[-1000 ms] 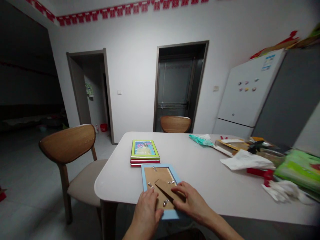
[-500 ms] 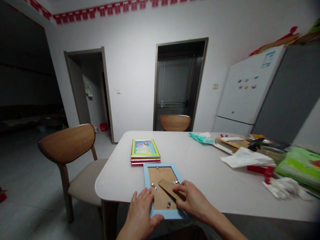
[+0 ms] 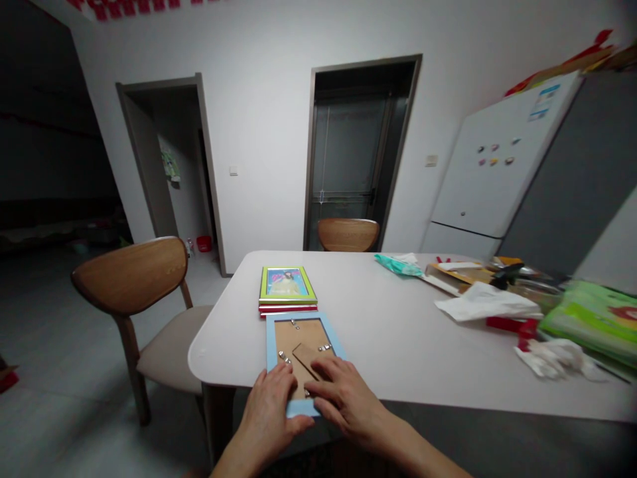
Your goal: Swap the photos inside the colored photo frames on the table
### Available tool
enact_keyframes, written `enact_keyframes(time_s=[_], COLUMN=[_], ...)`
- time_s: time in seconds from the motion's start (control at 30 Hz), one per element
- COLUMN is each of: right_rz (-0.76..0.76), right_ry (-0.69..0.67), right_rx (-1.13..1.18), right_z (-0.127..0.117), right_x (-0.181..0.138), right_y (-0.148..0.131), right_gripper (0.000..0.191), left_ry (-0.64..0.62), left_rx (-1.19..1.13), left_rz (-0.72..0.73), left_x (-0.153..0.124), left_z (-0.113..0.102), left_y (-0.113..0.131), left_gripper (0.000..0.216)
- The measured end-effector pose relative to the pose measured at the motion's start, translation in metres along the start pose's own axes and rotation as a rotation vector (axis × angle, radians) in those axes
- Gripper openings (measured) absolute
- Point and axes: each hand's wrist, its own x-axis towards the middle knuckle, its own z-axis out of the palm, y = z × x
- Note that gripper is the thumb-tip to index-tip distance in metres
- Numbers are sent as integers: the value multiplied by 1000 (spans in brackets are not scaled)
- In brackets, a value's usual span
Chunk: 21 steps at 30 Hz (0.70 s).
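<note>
A light-blue picture frame (image 3: 271,342) lies face down at the table's near edge, its brown backing board (image 3: 306,330) up. Small metal clips sit around the board, and a brown stand leg (image 3: 304,356) lies slantwise across it. My left hand (image 3: 271,405) grips the frame's lower left corner, fingers along the side and thumb at the bottom edge. Over the lower right part is my right hand (image 3: 351,401), its bent fingers on the stand leg and near the bottom clip, which they partly hide. Just beyond lies a stack of frames, a green picture frame (image 3: 288,300) on top.
The white table (image 3: 378,332) carries a teal packet (image 3: 398,265), white tissue paper (image 3: 485,302), a crumpled tissue (image 3: 552,358) and a green package (image 3: 592,322) on the right. A wooden chair (image 3: 134,275) stands at the left, another chair (image 3: 348,235) behind the table.
The blue frame has shifted left under both hands. My right hand has moved left from the stand leg's lower end to lie over the backing. The view has tilted slightly down.
</note>
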Motion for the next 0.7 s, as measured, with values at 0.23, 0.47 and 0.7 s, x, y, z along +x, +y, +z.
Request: enact_keyframes(time_s=[0.23, 0.47, 0.7], right_rz=[-93, 97, 312], right_ry=[-63, 81, 63], right_rx=[7, -9, -71], right_z=[-2, 2, 9], right_x=[-9, 5, 24], right_y=[0, 25, 51], right_gripper=[27, 33, 27], left_ry=[-28, 23, 43], left_rx=[28, 3, -10], left_rz=[-39, -33, -25], left_x=[0, -2, -2], left_z=[0, -1, -2], left_y=[2, 3, 4], left_gripper=[56, 54, 48])
